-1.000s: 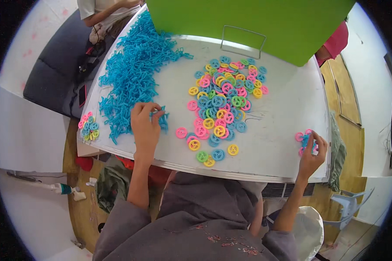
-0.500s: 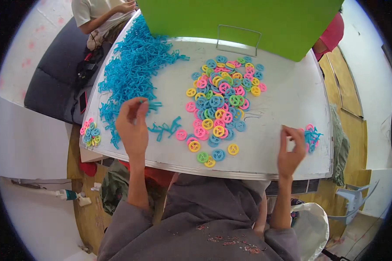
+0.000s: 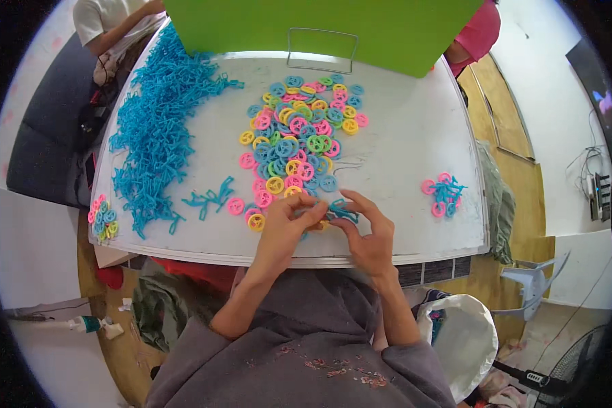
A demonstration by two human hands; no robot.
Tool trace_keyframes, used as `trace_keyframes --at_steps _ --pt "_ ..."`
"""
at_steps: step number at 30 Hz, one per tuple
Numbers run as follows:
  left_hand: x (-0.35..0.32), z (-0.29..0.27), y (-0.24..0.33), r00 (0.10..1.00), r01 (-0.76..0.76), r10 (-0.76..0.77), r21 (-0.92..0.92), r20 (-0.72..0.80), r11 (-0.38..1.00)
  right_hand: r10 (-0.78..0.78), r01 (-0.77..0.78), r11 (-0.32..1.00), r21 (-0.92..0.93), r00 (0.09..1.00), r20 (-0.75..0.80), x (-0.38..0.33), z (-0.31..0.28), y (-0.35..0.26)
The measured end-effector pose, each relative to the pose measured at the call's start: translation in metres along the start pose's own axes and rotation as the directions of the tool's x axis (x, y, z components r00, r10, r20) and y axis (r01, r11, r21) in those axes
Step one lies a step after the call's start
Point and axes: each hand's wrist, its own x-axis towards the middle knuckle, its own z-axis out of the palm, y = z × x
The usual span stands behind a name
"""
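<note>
Over the counter, a blue plastic piece is clamped by the right hand, while the left hand's grip, just beside, cannot be made out.

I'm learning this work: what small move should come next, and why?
Perhaps steady the right hand and ease the left hand toward the blue plastic: the right grip holds it, and the left is pinched close beside it.

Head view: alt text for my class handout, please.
The right hand holds thin blue plastic pieces close to the left hand over a white table. Beyond lies a pile of round, spoked plastic wheels in pink, yellow, green and blue, with a heap of blue pieces at left.
</note>
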Motion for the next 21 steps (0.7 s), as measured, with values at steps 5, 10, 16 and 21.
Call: trace_keyframes --at_steps 5,10,16,21 --pt "0.0 0.002 0.001 0.949 0.238 -0.213 -0.081 0.234 0.968 0.222 -0.256 0.906 0.338 0.966 0.136 -0.009 -0.014 0.017" --pt "-0.004 0.027 0.004 0.949 0.307 -0.272 -0.275 0.157 0.911 -0.172 0.185 0.983 0.018 0.942 -0.289 0.001 -0.003 0.006" --pt "0.001 0.03 0.006 0.957 0.21 -0.218 0.061 0.192 0.976 -0.442 0.398 0.893 -0.209 0.864 -0.242 -0.003 -0.016 0.028" --pt "0.031 0.026 0.016 0.849 -0.399 0.511 0.796 0.133 0.456 -0.276 0.231 0.947 -0.224 0.942 -0.194 -0.006 -0.023 0.025"
